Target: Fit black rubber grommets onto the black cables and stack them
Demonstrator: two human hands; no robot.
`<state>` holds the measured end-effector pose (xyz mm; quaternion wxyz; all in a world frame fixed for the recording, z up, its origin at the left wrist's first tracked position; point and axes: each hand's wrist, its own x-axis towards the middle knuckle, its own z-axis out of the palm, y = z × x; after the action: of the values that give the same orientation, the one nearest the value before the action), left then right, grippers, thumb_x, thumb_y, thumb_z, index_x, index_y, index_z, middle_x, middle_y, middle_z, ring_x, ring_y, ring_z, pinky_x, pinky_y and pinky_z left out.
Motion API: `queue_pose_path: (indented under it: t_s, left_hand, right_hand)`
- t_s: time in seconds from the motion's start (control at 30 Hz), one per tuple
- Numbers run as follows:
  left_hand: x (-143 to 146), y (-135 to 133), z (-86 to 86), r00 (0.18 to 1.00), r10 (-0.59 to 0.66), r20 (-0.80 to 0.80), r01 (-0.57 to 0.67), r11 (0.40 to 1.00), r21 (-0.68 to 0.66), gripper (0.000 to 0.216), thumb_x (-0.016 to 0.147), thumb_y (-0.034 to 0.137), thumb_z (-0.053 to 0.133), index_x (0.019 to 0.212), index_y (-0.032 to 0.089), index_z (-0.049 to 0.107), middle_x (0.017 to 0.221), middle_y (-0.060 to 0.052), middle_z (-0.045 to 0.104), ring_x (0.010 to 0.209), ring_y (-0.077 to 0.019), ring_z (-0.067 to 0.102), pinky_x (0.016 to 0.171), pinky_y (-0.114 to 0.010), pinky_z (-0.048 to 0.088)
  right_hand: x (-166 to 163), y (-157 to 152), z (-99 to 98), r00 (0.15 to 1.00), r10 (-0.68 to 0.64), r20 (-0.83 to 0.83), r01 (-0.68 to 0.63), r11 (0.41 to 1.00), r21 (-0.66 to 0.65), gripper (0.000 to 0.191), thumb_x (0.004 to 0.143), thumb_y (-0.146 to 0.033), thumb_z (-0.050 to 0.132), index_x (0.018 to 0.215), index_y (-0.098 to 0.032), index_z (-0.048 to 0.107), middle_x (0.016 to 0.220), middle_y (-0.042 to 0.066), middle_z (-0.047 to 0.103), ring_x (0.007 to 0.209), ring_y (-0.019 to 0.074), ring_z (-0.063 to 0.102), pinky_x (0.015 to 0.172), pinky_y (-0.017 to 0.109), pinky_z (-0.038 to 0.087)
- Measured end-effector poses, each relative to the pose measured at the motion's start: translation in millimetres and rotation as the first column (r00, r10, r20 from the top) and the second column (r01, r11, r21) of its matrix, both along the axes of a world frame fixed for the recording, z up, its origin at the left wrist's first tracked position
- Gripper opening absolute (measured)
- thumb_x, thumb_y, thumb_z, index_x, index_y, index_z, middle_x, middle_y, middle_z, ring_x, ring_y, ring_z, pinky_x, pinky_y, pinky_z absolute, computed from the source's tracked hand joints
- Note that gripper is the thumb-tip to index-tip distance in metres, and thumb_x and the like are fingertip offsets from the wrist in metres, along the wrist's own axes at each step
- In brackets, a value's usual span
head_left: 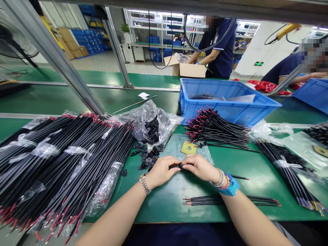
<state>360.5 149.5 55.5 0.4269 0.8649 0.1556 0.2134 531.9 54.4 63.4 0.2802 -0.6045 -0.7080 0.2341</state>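
Observation:
My left hand [161, 171] and my right hand [201, 167] meet over the green mat [164, 201], both pinched on the end of a black cable [179, 166] with red-tipped wires. A small black part sits where the fingers meet. The cable's tail [239, 177] runs out to the right past my right wrist. Loose small black parts [148, 158] lie just beyond my left hand, spilling from a clear plastic bag [153, 121]. A yellow square tag [189, 148] lies just beyond my right hand.
Big bundles of black cables [58, 164] fill the left side. A stack of cables [217, 130] lies before a blue bin [225, 102]. A few cables [230, 201] lie near my right forearm. More cables [289, 171] at right. Two people work beyond, one at a cardboard box [187, 68].

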Motion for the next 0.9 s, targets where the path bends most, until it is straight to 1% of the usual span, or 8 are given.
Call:
queue_pose_path:
  t_s: [0.1,0.2,0.3,0.37,0.5,0.63,0.8,0.9]
  left_hand:
    - [-11,19,6.2,0.974,0.225,0.036,-0.227,0.964,0.140,0.017,0.077,0.021,0.055,0.090,0.020,0.065,0.092,-0.005,0.065,0.088,-0.0179,0.057,0.082,-0.030,0.042]
    - [-23,36,9.2,0.877,0.480,0.039,-0.470,0.836,0.282,0.018,0.081,0.024,0.048,0.083,0.017,0.065,0.083,-0.005,0.064,0.081,-0.0187,0.055,0.078,-0.032,0.041]
    - [-28,41,7.5,0.876,0.470,-0.109,-0.389,0.822,0.417,0.019,0.081,0.025,0.048,0.081,0.017,0.065,0.082,-0.006,0.062,0.082,-0.0212,0.052,0.078,-0.033,0.040]
    - [-29,39,5.7,0.874,0.429,-0.228,-0.283,0.831,0.480,0.018,0.079,0.026,0.051,0.084,0.017,0.065,0.084,-0.007,0.062,0.084,-0.0237,0.050,0.078,-0.035,0.039]
    - [-30,36,4.9,0.839,0.407,-0.361,-0.171,0.827,0.536,0.023,0.076,0.024,0.054,0.096,0.016,0.064,0.090,-0.009,0.061,0.086,-0.0269,0.050,0.078,-0.036,0.039]
    - [-32,36,6.4,0.838,0.383,-0.389,-0.128,0.830,0.543,0.023,0.074,0.017,0.053,0.095,0.017,0.062,0.093,-0.009,0.062,0.087,-0.0270,0.050,0.077,-0.036,0.040]
    - [-32,34,7.0,0.832,0.374,-0.410,-0.091,0.821,0.564,0.014,0.072,0.013,0.052,0.080,0.020,0.060,0.083,-0.006,0.062,0.082,-0.0251,0.052,0.070,-0.033,0.041]
    - [-31,34,6.4,0.824,0.409,-0.393,-0.142,0.819,0.556,0.012,0.074,0.015,0.049,0.080,0.020,0.059,0.080,-0.005,0.062,0.080,-0.0238,0.055,0.068,-0.031,0.041]
  right_hand:
    - [28,-1,-3.8,0.939,-0.268,0.216,0.218,0.949,0.230,0.023,0.084,-0.018,0.044,0.086,-0.016,0.067,0.077,0.007,0.060,0.074,0.0171,0.051,0.068,0.031,0.042]
    - [63,-1,-10.0,0.775,-0.560,0.291,0.415,0.800,0.433,0.026,0.083,-0.017,0.043,0.089,-0.017,0.068,0.081,0.009,0.060,0.078,0.0197,0.047,0.071,0.035,0.040]
    - [87,0,-18.7,0.611,-0.724,0.319,0.554,0.679,0.482,0.025,0.082,-0.019,0.045,0.084,-0.019,0.070,0.080,0.009,0.060,0.078,0.0215,0.043,0.069,0.037,0.037]
    - [93,1,-24.4,0.580,-0.747,0.325,0.590,0.660,0.464,0.024,0.081,-0.019,0.047,0.081,-0.020,0.070,0.078,0.008,0.060,0.077,0.0214,0.041,0.067,0.036,0.036]
    - [92,5,-30.3,0.614,-0.736,0.285,0.589,0.668,0.455,0.024,0.082,-0.017,0.046,0.086,-0.019,0.070,0.080,0.007,0.059,0.073,0.0191,0.040,0.068,0.033,0.037]
    - [87,6,-27.5,0.621,-0.756,0.207,0.597,0.627,0.500,0.026,0.084,-0.019,0.043,0.091,-0.018,0.068,0.087,0.007,0.059,0.078,0.0189,0.044,0.071,0.032,0.039]
    - [86,9,-28.1,0.653,-0.754,0.072,0.601,0.574,0.556,0.025,0.084,-0.020,0.043,0.090,-0.016,0.066,0.086,0.009,0.058,0.082,0.0183,0.051,0.075,0.032,0.043]
    - [90,12,-35.1,0.681,-0.732,0.035,0.611,0.593,0.524,0.027,0.080,-0.013,0.042,0.096,-0.012,0.064,0.093,0.011,0.059,0.086,0.0185,0.055,0.079,0.033,0.046]
